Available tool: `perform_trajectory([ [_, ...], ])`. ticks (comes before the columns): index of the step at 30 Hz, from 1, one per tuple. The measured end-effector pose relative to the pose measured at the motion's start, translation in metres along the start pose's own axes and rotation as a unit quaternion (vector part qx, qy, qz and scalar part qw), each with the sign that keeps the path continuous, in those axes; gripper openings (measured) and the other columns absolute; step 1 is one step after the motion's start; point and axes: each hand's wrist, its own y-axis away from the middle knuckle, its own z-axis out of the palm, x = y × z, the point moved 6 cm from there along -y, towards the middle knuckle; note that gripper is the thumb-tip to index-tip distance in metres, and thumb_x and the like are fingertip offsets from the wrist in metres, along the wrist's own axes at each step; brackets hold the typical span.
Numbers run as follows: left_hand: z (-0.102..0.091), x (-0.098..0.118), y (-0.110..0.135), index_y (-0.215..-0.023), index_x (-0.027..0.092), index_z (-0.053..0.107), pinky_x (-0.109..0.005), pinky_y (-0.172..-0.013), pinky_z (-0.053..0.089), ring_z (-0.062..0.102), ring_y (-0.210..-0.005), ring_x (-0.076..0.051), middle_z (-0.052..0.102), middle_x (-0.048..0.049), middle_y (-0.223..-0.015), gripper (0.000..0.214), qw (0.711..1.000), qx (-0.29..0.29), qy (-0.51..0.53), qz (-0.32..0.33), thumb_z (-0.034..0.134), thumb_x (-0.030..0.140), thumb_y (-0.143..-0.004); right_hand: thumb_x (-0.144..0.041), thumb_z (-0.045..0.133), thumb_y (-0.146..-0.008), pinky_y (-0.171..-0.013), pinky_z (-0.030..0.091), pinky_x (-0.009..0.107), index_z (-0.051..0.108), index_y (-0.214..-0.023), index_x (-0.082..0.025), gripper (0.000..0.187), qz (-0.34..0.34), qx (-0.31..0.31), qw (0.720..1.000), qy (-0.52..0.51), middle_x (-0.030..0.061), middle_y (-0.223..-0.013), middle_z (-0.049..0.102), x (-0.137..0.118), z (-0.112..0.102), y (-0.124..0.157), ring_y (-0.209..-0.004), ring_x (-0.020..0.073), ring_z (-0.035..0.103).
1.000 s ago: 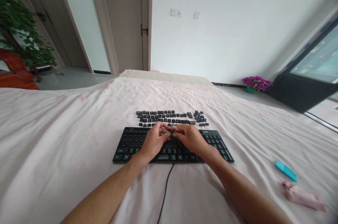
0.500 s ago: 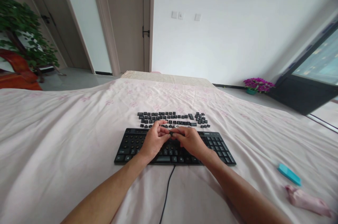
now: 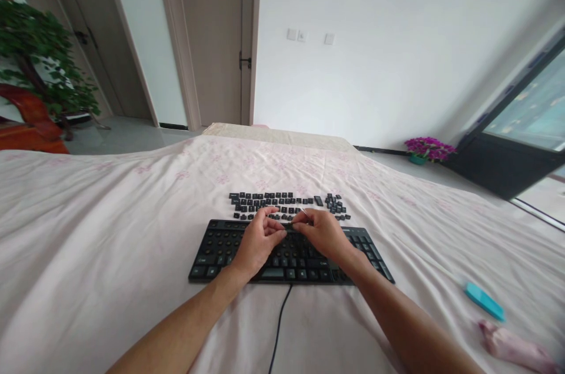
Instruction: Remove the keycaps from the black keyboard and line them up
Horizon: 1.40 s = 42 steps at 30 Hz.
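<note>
A black keyboard [image 3: 272, 273] lies on the pale bedspread, many of its keys off and their round mounts showing on the left part. Over its upper middle is my left hand [image 3: 260, 240], thumb and forefinger drawn together in a pinch; whatever sits between the tips is too small to make out. My right hand [image 3: 321, 231] is close beside it, fingertips low over the keyboard's back edge. A thin, shiny metal tool [image 3: 304, 211] pokes up from the right fingers, its lower part hidden. Loose black keycaps [image 3: 282, 201] stand in rows just beyond the keyboard.
The keyboard's cable [image 3: 279, 327] runs toward me. To the right lie a turquoise flat object [image 3: 484, 301] and a pink cloth item [image 3: 514, 346]. The flowered bedspread [image 3: 132, 215] is wrinkled. Beyond are a door [image 3: 207, 39], a leafy plant [image 3: 39, 50] and purple flowers [image 3: 430, 149].
My right fingertips have moved slightly right and away from the left ones, and the metal tool is now less visible. The whole view has shifted a little as the camera tilted.
</note>
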Motion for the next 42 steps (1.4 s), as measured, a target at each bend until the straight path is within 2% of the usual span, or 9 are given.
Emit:
perform_trajectory([
  [4, 0.001, -0.001, -0.001, -0.119, 0.019, 0.048, -0.028, -0.074, 0.048, 0.06, -0.074, -0.012, 0.063, -0.0018, -0.087, 0.045, 0.999, -0.001, -0.037, 0.009, 0.061, 0.02, -0.076, -0.03, 0.064, -0.074, -0.06, 0.039, 0.025, 0.073, -0.081, -0.024, 0.013, 0.034, 0.038, 0.994, 0.1, 0.0004, -0.072, 0.07, 0.02, -0.03, -0.04, -0.067, 0.0162, 0.061],
  [7, 0.003, -0.002, 0.0, -0.118, 0.018, 0.05, -0.028, -0.074, 0.048, 0.06, -0.074, -0.013, 0.063, -0.0022, -0.088, 0.043, 0.998, -0.009, -0.065, 0.014, 0.06, 0.018, -0.075, -0.031, 0.066, -0.073, -0.06, 0.039, 0.024, 0.074, -0.081, -0.026, 0.013, 0.08, 0.044, 0.981, 0.17, 0.0014, -0.072, 0.07, 0.041, -0.041, -0.077, -0.069, 0.0167, 0.062],
  [10, 0.003, -0.002, 0.0, -0.115, 0.018, 0.052, -0.028, -0.074, 0.049, 0.06, -0.072, -0.012, 0.063, -0.0026, -0.088, 0.04, 0.996, -0.017, -0.085, 0.017, 0.058, 0.017, -0.076, -0.033, 0.067, -0.073, -0.061, 0.04, 0.023, 0.075, -0.082, -0.026, 0.014, 0.109, 0.023, 0.971, 0.214, 0.0018, -0.071, 0.07, 0.059, -0.037, -0.104, -0.071, 0.016, 0.063],
  [13, 0.004, 0.0, 0.001, -0.112, 0.018, 0.055, -0.027, -0.073, 0.049, 0.06, -0.072, -0.012, 0.063, -0.0027, -0.088, 0.037, 0.994, -0.026, -0.104, 0.022, 0.057, 0.016, -0.075, -0.036, 0.068, -0.073, -0.062, 0.041, 0.022, 0.075, -0.083, -0.028, 0.015, 0.118, -0.005, 0.969, 0.219, 0.0012, -0.072, 0.07, 0.071, -0.027, -0.119, -0.073, 0.0156, 0.064],
  [20, 0.004, 0.002, 0.0, -0.107, 0.017, 0.059, -0.026, -0.073, 0.049, 0.06, -0.073, -0.012, 0.063, -0.0033, -0.088, 0.032, 0.992, -0.028, -0.122, 0.022, 0.057, 0.014, -0.075, -0.038, 0.069, -0.071, -0.064, 0.042, 0.023, 0.075, -0.084, -0.031, 0.016, 0.124, -0.028, 0.969, 0.212, -0.0006, -0.076, 0.071, 0.086, -0.015, -0.128, -0.074, 0.0157, 0.064],
  [29, 0.005, 0.007, 0.0, -0.099, 0.016, 0.063, -0.026, -0.074, 0.049, 0.061, -0.074, -0.013, 0.066, -0.0044, -0.089, 0.026, 0.989, -0.031, -0.145, 0.013, 0.056, 0.014, -0.075, -0.038, 0.067, -0.072, -0.066, 0.042, 0.024, 0.075, -0.089, -0.03, 0.02, 0.144, -0.032, 0.968, 0.202, -0.0002, -0.08, 0.071, 0.095, -0.005, -0.127, -0.072, 0.0148, 0.063],
  [38, 0.005, 0.006, 0.0, -0.098, 0.017, 0.064, -0.026, -0.075, 0.05, 0.062, -0.076, -0.013, 0.067, -0.004, -0.089, 0.025, 0.989, -0.032, -0.146, 0.018, 0.056, 0.014, -0.075, -0.035, 0.068, -0.071, -0.067, 0.041, 0.024, 0.075, -0.09, -0.032, 0.02, 0.139, -0.026, 0.97, 0.197, -0.0008, -0.084, 0.072, 0.091, -0.007, -0.127, -0.075, 0.016, 0.063],
  [42, 0.005, 0.005, 0.0, -0.098, 0.016, 0.064, -0.027, -0.076, 0.05, 0.062, -0.077, -0.013, 0.067, -0.0041, -0.09, 0.024, 0.988, -0.037, -0.146, 0.021, 0.056, 0.015, -0.076, -0.04, 0.061, -0.079, -0.067, 0.041, 0.024, 0.074, -0.09, -0.025, 0.023, 0.124, -0.011, 0.975, 0.183, 0.0032, -0.083, 0.071, 0.081, -0.016, -0.121, -0.078, 0.0179, 0.063],
])
